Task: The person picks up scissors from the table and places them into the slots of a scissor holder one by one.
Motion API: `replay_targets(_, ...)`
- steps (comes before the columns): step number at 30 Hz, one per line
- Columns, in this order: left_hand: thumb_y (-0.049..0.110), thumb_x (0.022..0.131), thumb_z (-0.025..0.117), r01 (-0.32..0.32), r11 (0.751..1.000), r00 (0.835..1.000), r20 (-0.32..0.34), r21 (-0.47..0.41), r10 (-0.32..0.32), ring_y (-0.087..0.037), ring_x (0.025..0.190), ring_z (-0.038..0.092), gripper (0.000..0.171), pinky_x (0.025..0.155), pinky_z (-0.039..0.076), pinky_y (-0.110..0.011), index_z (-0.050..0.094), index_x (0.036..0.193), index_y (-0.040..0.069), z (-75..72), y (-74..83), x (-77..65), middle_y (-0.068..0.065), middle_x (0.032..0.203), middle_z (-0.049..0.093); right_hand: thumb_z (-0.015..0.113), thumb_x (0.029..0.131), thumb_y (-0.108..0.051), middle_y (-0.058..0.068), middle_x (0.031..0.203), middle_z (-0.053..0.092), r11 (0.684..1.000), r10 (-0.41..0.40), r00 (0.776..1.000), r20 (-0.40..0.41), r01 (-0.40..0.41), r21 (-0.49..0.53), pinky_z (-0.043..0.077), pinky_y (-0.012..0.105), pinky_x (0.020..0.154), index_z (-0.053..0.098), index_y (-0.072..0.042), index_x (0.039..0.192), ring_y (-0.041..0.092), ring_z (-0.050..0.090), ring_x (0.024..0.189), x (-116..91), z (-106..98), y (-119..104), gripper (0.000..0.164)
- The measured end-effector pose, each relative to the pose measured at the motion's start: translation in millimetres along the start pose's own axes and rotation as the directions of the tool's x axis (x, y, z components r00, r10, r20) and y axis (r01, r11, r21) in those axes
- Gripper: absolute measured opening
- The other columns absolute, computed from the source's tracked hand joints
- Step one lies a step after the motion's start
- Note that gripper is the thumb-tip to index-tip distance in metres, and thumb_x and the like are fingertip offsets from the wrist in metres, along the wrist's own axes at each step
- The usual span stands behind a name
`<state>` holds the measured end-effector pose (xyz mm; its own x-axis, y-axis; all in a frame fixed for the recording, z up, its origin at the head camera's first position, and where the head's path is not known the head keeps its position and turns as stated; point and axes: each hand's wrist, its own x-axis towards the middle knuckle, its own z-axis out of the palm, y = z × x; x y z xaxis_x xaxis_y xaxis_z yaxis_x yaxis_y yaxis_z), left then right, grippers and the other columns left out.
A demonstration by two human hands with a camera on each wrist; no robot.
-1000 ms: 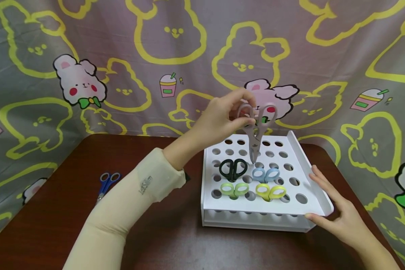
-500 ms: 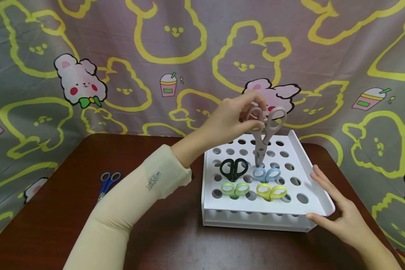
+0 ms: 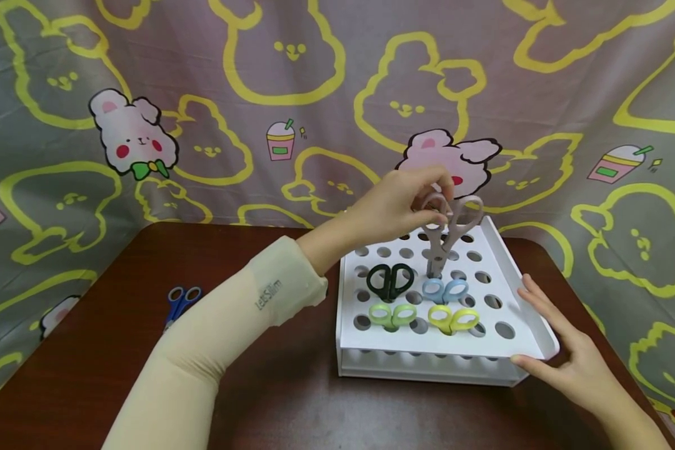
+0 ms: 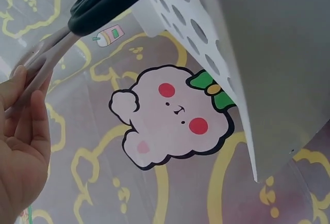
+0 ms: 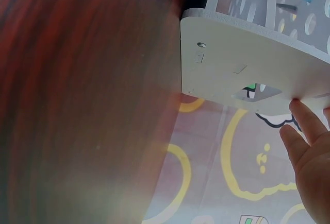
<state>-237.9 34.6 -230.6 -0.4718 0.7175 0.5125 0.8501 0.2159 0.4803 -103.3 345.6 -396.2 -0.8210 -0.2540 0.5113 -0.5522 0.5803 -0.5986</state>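
My left hand [image 3: 399, 203] pinches one handle loop of pinkish-grey scissors [image 3: 437, 250], blades down. Their tips reach the white perforated rack [image 3: 416, 344] behind light blue scissors [image 3: 443, 295]; whether they are inside a hole is hidden. Black scissors [image 3: 392, 290], light green scissors [image 3: 392, 321] and yellow scissors [image 3: 451, 321] stand handles-up in the rack's holes. In the left wrist view, the black scissors' handle [image 4: 108, 5] hides the held pair's lower part. Against the rack's right side panel [image 5: 221, 51] rest the extended fingers of my right hand [image 3: 568, 362], thumb at the front corner.
Blue-handled scissors [image 3: 177, 306] lie on the brown table [image 3: 275, 394] at the left. A patterned curtain [image 3: 326, 75] hangs behind and beside the table. The rack has a raised right wall [image 3: 512, 275] and several rows of round holes.
My left hand has moved right and then down with the pinkish-grey scissors, bringing their blades lower behind the light blue pair. My right hand stays at the rack's side.
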Motion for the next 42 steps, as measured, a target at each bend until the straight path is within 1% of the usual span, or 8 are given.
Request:
replay_targets(5, 0.014, 0.089, 0.074, 0.07, 0.997, 0.993, 0.091, 0.023, -0.072, -0.011, 0.063, 0.048, 0.022, 0.064, 0.041, -0.018, 0.058, 0.103, 0.009, 5.3, 1.4, 3.9, 0.001, 0.078, 0.062, 0.088, 0.055, 0.014, 0.017, 0.162, 0.027, 1.0, -0.006, 1.0, -0.003, 0.006, -0.002, 0.027, 0.006, 0.108, 0.042, 0.005, 0.146, 0.006, 0.026, 0.15, -1, 0, 0, 0.102)
replay_targets(7, 0.015, 0.089, 0.074, 0.088, 0.995, 0.99, 0.106, 0.045, -0.093, -0.011, 0.063, 0.048, 0.022, 0.065, 0.042, -0.018, 0.058, 0.103, 0.009, 6.3, 1.2, 4.5, 0.0, 0.077, 0.061, 0.088, 0.055, 0.014, 0.017, 0.163, 0.027, 1.0, -0.006, 1.0, -0.003, 0.006, 0.002, 0.028, 0.006, 0.107, 0.042, 0.005, 0.146, 0.006, 0.025, 0.151, -1, 0, 0, 0.103)
replay_targets(14, 0.014, 0.089, 0.074, 0.077, 0.996, 0.988, 0.128, 0.043, -0.082, -0.008, 0.062, 0.05, 0.02, 0.065, 0.043, -0.017, 0.058, 0.102, 0.009, 9.5, -1.8, 6.7, 0.001, 0.082, 0.062, 0.087, 0.055, 0.016, 0.015, 0.163, 0.027, 1.0, 0.018, 1.0, -0.001, -0.018, 0.006, 0.028, 0.007, 0.108, 0.042, 0.005, 0.146, 0.007, 0.026, 0.151, -1, -1, 0, 0.102)
replay_targets(20, 0.014, 0.091, 0.072, 0.06, 0.996, 0.983, 0.168, 0.07, -0.071, -0.005, 0.063, 0.049, 0.019, 0.068, 0.041, -0.016, 0.057, 0.101, 0.01, 12.1, -2.7, 8.0, 0.002, 0.076, 0.057, 0.087, 0.055, 0.017, 0.016, 0.163, 0.027, 1.0, 0.014, 1.0, 0.002, -0.014, 0.007, 0.028, 0.007, 0.108, 0.042, 0.005, 0.146, 0.008, 0.025, 0.151, -1, -2, 0, 0.102)
replay_targets(23, 0.013, 0.091, 0.073, 0.06, 0.995, 0.98, 0.182, 0.084, -0.074, -0.004, 0.064, 0.051, 0.018, 0.069, 0.041, -0.016, 0.058, 0.101, 0.009, 12.3, -2.7, 8.9, 0.003, 0.076, 0.061, 0.087, 0.054, 0.016, 0.016, 0.163, 0.027, 1.0, 0.007, 1.0, -0.002, -0.007, 0.003, 0.028, 0.007, 0.108, 0.042, 0.006, 0.146, 0.008, 0.026, 0.151, 0, -2, 0, 0.102)
replay_targets(29, 0.011, 0.091, 0.073, 0.105, 0.991, 0.969, 0.214, 0.082, -0.121, -0.004, 0.073, 0.061, 0.019, 0.074, 0.045, -0.017, 0.058, 0.101, 0.008, 13.7, -1.8, 8.6, 0.002, 0.087, 0.069, 0.088, 0.054, 0.014, 0.016, 0.162, 0.028, 1.0, 0.001, 1.0, -0.003, -0.001, -0.011, 0.028, 0.007, 0.108, 0.043, 0.005, 0.145, 0.007, 0.026, 0.15, 0, -2, 0, 0.102)
replay_targets(34, 0.009, 0.09, 0.073, 0.093, 0.993, 0.97, 0.217, 0.072, -0.107, -0.004, 0.081, 0.065, 0.018, 0.075, 0.049, -0.017, 0.058, 0.101, 0.006, 16.9, -2.4, 7.7, 0.0, 0.098, 0.067, 0.089, 0.054, 0.013, 0.016, 0.162, 0.029, 1.0, -0.002, 1.0, 0.0, 0.002, -0.016, 0.027, 0.006, 0.108, 0.044, 0.005, 0.145, 0.005, 0.027, 0.15, 0, -1, 1, 0.102)
replay_targets(42, 0.011, 0.093, 0.07, 0.124, 0.99, 0.968, 0.209, 0.066, -0.135, -0.005, 0.081, 0.068, 0.015, 0.079, 0.051, -0.016, 0.061, 0.104, 0.008, 14.7, -5.5, 5.9, 0.001, 0.093, 0.074, 0.089, 0.054, 0.013, 0.017, 0.162, 0.029, 1.0, -0.014, 1.0, 0.001, 0.014, -0.02, 0.027, 0.006, 0.107, 0.044, 0.005, 0.145, 0.004, 0.027, 0.149, 0, -1, 2, 0.102)
